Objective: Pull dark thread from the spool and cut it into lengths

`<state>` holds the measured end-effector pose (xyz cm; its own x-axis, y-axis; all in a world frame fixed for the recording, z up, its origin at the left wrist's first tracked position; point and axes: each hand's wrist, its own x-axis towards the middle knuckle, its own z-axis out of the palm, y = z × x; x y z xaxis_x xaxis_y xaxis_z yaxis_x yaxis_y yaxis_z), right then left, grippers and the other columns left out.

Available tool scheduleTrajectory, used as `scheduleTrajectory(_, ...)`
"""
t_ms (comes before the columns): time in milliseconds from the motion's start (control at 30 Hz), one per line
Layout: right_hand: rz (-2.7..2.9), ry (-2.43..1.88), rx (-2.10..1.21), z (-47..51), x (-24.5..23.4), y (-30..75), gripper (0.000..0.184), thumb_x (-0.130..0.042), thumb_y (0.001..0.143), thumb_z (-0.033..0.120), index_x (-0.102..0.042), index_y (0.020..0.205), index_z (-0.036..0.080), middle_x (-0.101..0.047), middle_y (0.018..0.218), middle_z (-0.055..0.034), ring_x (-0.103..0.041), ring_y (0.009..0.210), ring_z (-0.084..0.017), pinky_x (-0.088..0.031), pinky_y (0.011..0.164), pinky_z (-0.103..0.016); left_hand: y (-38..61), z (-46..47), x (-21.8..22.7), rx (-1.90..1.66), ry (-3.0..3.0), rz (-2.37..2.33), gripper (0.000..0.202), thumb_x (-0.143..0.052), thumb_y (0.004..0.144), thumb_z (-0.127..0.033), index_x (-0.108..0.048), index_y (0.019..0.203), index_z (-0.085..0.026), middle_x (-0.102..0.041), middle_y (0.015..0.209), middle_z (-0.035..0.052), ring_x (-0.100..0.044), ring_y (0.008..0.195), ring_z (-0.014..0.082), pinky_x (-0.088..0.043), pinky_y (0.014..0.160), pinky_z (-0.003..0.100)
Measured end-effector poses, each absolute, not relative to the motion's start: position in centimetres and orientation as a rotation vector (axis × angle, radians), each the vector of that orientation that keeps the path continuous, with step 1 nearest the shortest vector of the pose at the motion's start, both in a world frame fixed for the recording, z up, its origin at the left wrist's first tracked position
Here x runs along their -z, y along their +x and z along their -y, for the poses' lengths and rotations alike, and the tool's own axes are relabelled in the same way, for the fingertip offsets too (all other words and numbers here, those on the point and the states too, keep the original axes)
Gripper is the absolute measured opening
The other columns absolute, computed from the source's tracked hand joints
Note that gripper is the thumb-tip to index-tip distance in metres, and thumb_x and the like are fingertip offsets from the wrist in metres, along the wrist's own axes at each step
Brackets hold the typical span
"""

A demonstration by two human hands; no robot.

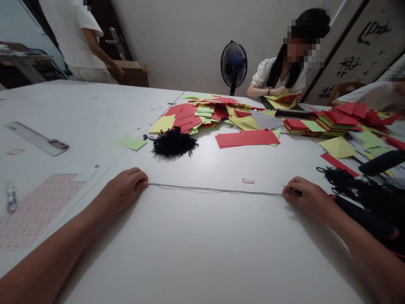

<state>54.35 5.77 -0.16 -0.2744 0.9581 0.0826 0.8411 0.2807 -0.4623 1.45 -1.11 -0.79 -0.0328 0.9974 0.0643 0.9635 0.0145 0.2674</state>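
Observation:
A thin dark thread (pixel 215 191) lies stretched straight, just above the white table (pixel 202 261). My left hand (pixel 125 186) pinches its left end with closed fingers. My right hand (pixel 308 198) grips the other end, along with a slim dark pointed tool (pixel 292 191), possibly a needle. A tangled bundle of black yarn (pixel 172 142) sits beyond the thread, and a second black tangle (pixel 351 185) lies just past my right hand. A small red paper scrap (pixel 248 180) rests between my hands, on the far side of the thread.
Loose red, green and yellow paper squares (pixel 202 112) spread across the far table, with stacks (pixel 338 120) at right. A seated co-worker (pixel 278 76) handles paper. A steel ruler (pixel 34 138), a glue stick (pixel 11 196) and a pink printed sheet (pixel 28 211) lie at left.

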Motion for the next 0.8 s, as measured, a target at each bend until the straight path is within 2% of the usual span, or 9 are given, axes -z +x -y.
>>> scheduleTrajectory(200, 2.151, -1.584, -0.478, -5.6, -0.3, 55.3, 0.034, -0.057, 0.081, 0.055, -0.065, 0.066, 0.026, -0.069, 0.081, -0.0069, -0.062, 0.07, -0.021, -0.05, 0.066, -0.035, 1.6, 1.1, 0.6, -0.386, 2.093, -2.123, 0.027, -0.039, 0.085, -0.043, -0.055, 0.073, -0.023, -0.064, 0.087, 0.0081, -0.057, 0.081, 0.0237, -0.045, 0.073, 0.036)
scheduleTrajectory(500, 2.117, -1.625, -0.429, -5.5, -0.1, 55.9, 0.023, -0.052, 0.078, 0.044, -0.06, 0.067, 0.026, -0.067, 0.08, -0.0055, -0.061, 0.071, -0.021, -0.048, 0.066, -0.035, 1.5, 1.0, 0.6, -0.347, 2.072, -2.129, 0.028, -0.039, 0.085, -0.043, -0.055, 0.076, -0.023, -0.062, 0.091, 0.0085, -0.057, 0.084, 0.0241, -0.044, 0.075, 0.036)
scheduleTrajectory(800, 2.101, -1.779, -0.271, -6.2, 0.0, 57.5, 0.024, -0.051, 0.076, 0.045, -0.062, 0.068, 0.025, -0.07, 0.085, -0.0069, -0.062, 0.07, -0.022, -0.048, 0.063, -0.037, 1.2, 1.1, 1.0, -0.365, 2.094, -2.115, 0.026, -0.04, 0.087, -0.041, -0.055, 0.076, -0.023, -0.062, 0.089, 0.0075, -0.057, 0.083, 0.0237, -0.044, 0.074, 0.036)
